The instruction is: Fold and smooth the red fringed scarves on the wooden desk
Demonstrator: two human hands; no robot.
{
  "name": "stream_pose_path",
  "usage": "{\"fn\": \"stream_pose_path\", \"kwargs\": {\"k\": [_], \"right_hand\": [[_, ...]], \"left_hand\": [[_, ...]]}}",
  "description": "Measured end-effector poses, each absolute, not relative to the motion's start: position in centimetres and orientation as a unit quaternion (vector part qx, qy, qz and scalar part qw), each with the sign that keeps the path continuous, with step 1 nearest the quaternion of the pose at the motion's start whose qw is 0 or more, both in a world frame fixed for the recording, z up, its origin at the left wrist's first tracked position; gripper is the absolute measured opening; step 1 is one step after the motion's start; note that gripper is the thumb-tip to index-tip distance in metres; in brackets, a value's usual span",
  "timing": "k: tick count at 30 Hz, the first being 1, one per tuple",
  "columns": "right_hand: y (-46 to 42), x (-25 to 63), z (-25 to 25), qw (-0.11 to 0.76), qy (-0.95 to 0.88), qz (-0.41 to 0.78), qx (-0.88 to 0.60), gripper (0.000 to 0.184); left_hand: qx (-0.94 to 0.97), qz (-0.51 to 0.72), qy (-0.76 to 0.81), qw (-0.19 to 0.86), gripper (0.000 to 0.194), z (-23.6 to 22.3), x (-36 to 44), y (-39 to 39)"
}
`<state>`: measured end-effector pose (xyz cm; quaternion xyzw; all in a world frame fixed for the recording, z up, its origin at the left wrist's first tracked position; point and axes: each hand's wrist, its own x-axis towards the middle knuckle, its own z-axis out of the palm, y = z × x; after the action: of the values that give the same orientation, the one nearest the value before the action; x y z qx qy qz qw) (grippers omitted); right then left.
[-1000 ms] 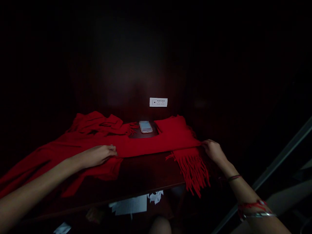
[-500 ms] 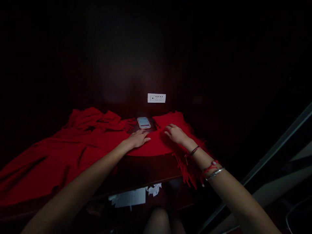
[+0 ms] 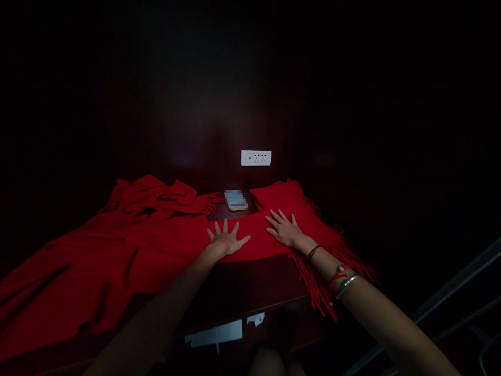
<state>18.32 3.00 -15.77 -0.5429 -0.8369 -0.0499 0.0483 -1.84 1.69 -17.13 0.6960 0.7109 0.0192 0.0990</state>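
A red fringed scarf (image 3: 164, 237) spreads across the dark wooden desk (image 3: 250, 282), bunched and wrinkled on the left and flatter towards the right. My left hand (image 3: 226, 242) rests on its narrow middle stretch, palm down with the fingers spread. To the right, my right hand (image 3: 284, 230) lies on the cloth with its fingers also apart. Just beyond that hand is a folded part of the scarf. Fringe hangs over the desk's front edge at the right. Neither hand grips anything.
A phone (image 3: 236, 200) lies behind the scarf near the back panel. A white wall socket (image 3: 255, 158) is fixed above it. Below the desktop, papers (image 3: 217, 332) and a crumpled white scrap (image 3: 255, 319) show. The surroundings are very dark.
My left hand has drawn slightly nearer to me and its fingers have spread wide. My right hand has flattened onto the scarf, fingers opening. The view has shifted slightly.
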Motion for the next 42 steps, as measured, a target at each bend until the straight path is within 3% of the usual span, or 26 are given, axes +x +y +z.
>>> {"fn": "stream_pose_path", "kwargs": {"k": [6, 19, 23, 28, 37, 42], "right_hand": [[3.0, 15.4, -15.4, 0.030, -0.879, -0.036, -0.474, 0.052], [5.2, 25.4, -14.7, 0.017, -0.750, 0.004, -0.662, 0.057], [3.9, 20.9, -13.9, 0.083, -0.837, -0.053, -0.539, 0.057], [3.1, 15.3, -15.1, 0.056, -0.894, -0.043, -0.441, 0.055], [5.6, 25.1, -14.9, 0.029, -0.779, -0.004, -0.627, 0.052], [2.4, 25.9, -13.4, 0.171, -0.784, -0.060, -0.594, 0.045]], "left_hand": [[0.697, 0.028, 0.709, 0.101, 0.084, -17.3, -2.0, 1.6], [0.701, 0.021, 0.706, 0.097, 0.084, -17.0, -1.9, 1.5], [0.709, 0.023, 0.699, 0.096, 0.086, -16.8, -2.0, 1.3], [0.716, 0.027, 0.693, 0.078, 0.073, -16.9, -2.1, 1.2], [0.711, 0.017, 0.699, 0.075, 0.073, -16.9, -2.3, 1.3], [0.708, 0.023, 0.702, 0.079, 0.073, -17.2, -2.3, 1.5]]}}
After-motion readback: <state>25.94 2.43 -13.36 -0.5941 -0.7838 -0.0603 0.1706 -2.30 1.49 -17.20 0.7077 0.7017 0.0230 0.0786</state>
